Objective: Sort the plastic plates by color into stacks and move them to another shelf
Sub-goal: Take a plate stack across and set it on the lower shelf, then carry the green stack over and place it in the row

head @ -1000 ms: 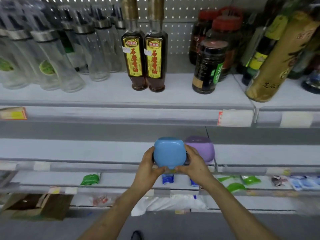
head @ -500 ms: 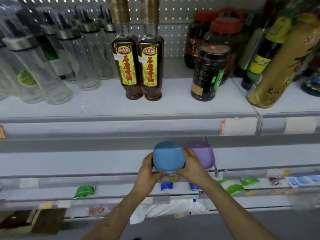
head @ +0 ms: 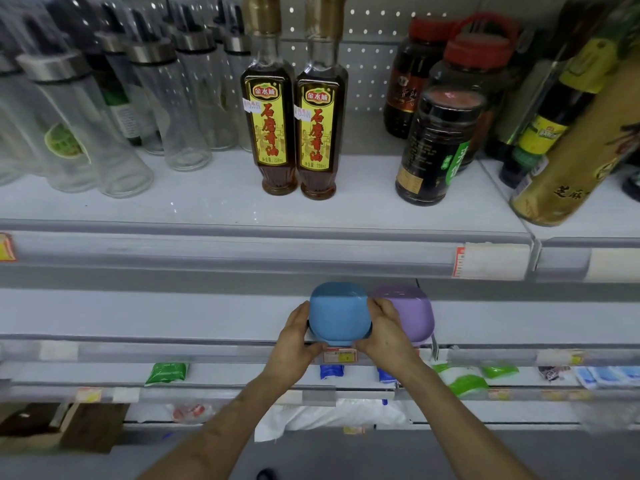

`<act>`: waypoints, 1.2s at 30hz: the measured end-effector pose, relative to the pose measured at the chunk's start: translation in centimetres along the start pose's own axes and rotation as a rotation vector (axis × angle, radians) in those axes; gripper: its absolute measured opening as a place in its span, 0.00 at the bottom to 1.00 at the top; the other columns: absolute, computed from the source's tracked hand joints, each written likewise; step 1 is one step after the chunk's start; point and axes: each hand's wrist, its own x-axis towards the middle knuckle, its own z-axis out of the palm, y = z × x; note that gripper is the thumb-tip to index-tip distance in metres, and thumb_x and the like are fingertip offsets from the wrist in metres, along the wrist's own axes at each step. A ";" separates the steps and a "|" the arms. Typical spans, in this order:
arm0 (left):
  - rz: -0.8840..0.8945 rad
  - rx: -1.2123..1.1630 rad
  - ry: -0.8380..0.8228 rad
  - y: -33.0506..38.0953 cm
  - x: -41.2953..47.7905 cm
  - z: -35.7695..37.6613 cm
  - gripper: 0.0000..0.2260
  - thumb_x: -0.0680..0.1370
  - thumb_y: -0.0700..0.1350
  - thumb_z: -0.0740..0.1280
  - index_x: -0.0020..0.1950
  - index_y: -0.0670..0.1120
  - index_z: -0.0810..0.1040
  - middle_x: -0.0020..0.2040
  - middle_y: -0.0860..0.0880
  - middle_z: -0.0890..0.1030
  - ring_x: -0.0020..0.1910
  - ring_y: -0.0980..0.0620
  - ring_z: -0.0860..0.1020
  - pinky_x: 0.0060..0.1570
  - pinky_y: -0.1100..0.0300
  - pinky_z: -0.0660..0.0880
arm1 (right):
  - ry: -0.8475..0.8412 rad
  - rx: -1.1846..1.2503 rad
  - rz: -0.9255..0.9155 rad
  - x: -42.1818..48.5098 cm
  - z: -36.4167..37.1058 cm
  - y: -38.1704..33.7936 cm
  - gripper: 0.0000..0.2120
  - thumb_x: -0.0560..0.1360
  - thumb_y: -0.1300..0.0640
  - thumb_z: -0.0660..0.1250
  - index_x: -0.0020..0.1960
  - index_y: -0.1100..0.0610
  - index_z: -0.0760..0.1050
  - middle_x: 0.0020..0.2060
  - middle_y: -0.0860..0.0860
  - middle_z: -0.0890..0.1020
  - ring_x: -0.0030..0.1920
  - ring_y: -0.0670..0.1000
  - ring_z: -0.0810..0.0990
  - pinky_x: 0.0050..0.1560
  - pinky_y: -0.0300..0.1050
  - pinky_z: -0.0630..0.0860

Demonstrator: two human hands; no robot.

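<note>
Both hands, left hand (head: 294, 341) and right hand (head: 384, 332), clamp the blue plate stack (head: 338, 311) beside the purple stack (head: 414, 313); looks like placement, so next just let go.

The right hand (head: 384, 330) hides part of the purple plate (head: 414, 313); the top edge crops the oil bottles (head: 270, 133).

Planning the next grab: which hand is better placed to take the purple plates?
Right: the right hand lies directly beside the purple plates, while the left hand grips the far side of the blue plates.
</note>
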 end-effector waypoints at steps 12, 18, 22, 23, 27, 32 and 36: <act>0.004 0.047 -0.020 -0.7 0.3 0.1 0.38 0.75 0.35 0.74 0.79 0.58 0.63 0.72 0.62 0.70 0.69 0.61 0.71 0.67 0.59 0.75 | 0.046 0.000 0.018 0.1 0.5 -0.4 0.38 0.68 0.56 0.78 0.74 0.48 0.66 0.67 0.46 0.65 0.67 0.47 0.67 0.67 0.44 0.75; -0.007 0.039 -0.026 -0.8 0.2 -0.6 0.37 0.76 0.39 0.75 0.79 0.58 0.62 0.73 0.61 0.69 0.72 0.57 0.70 0.70 0.54 0.73 | 0.034 -0.023 0.024 -0.1 -0.3 -1.3 0.37 0.69 0.55 0.77 0.74 0.49 0.67 0.68 0.48 0.66 0.67 0.47 0.65 0.67 0.43 0.73; -0.062 0.025 0.006 -0.7 -0.3 -2.1 0.42 0.77 0.47 0.76 0.83 0.52 0.55 0.81 0.54 0.61 0.78 0.51 0.65 0.74 0.51 0.69 | 0.026 -0.033 0.024 -0.1 -0.8 -2.5 0.38 0.69 0.56 0.77 0.75 0.48 0.64 0.68 0.47 0.65 0.68 0.46 0.65 0.67 0.43 0.74; -0.057 0.017 0.022 -0.6 -0.5 -2.7 0.42 0.76 0.48 0.76 0.84 0.53 0.54 0.82 0.54 0.60 0.78 0.51 0.65 0.75 0.52 0.68 | 0.027 -0.031 0.015 -0.1 -0.7 -3.0 0.39 0.70 0.56 0.76 0.76 0.49 0.63 0.69 0.47 0.64 0.69 0.47 0.65 0.67 0.45 0.74; -0.020 0.011 0.130 -0.2 -2.2 -5.6 0.41 0.77 0.49 0.75 0.84 0.55 0.54 0.82 0.55 0.60 0.76 0.52 0.68 0.70 0.60 0.69 | -0.014 -0.021 -0.056 0.0 -0.3 -6.0 0.39 0.76 0.52 0.73 0.81 0.50 0.56 0.74 0.48 0.60 0.73 0.51 0.64 0.72 0.48 0.70; -0.007 0.049 0.374 0.6 -7.5 -9.9 0.39 0.77 0.53 0.75 0.82 0.54 0.58 0.80 0.55 0.63 0.75 0.54 0.68 0.72 0.59 0.70 | -0.146 0.042 -0.295 -0.3 1.6 -10.7 0.34 0.79 0.49 0.71 0.80 0.50 0.60 0.75 0.45 0.63 0.74 0.47 0.65 0.71 0.40 0.64; -0.097 0.148 0.635 1.0 -15.8 -12.5 0.38 0.76 0.55 0.75 0.82 0.56 0.59 0.80 0.56 0.62 0.77 0.56 0.65 0.73 0.51 0.70 | -0.365 0.079 -0.515 -1.7 3.8 -15.5 0.30 0.80 0.49 0.69 0.80 0.48 0.62 0.72 0.40 0.66 0.71 0.42 0.67 0.70 0.40 0.66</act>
